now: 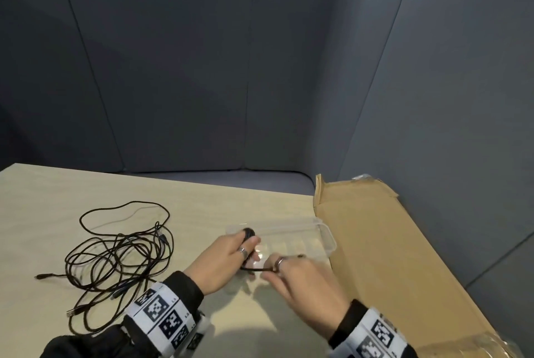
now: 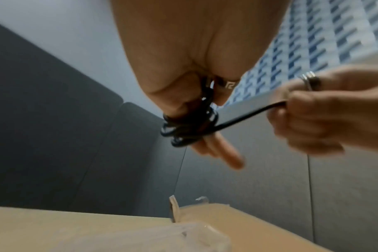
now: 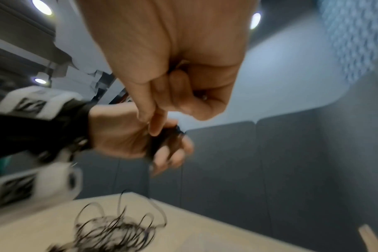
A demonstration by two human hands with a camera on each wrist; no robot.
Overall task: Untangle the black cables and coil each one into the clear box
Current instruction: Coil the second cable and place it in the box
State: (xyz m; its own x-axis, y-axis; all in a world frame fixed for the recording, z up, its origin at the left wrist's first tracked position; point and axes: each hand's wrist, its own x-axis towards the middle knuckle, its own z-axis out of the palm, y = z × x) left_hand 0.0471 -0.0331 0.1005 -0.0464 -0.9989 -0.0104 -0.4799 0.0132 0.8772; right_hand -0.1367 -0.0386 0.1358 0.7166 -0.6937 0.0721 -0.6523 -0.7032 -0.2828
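My left hand (image 1: 231,253) holds a small coil of black cable (image 2: 190,124) wound around its fingers, just above the near left corner of the clear box (image 1: 318,235). My right hand (image 1: 294,271) pinches the free tail of that cable (image 2: 248,116), drawn taut toward the right. In the right wrist view the right hand (image 3: 160,109) is curled, with the left hand (image 3: 140,139) and its dark coil beyond it. A tangle of black cables (image 1: 121,256) lies loose on the table to the left of both hands, also blurred as the cable tangle (image 3: 114,231).
The pale wooden table (image 1: 202,204) ends at a grey upholstered booth seat (image 1: 231,178) behind. A flattened cardboard box (image 1: 390,256) lies along the right side, touching the clear box. One cable plug (image 1: 40,276) sticks out at the far left.
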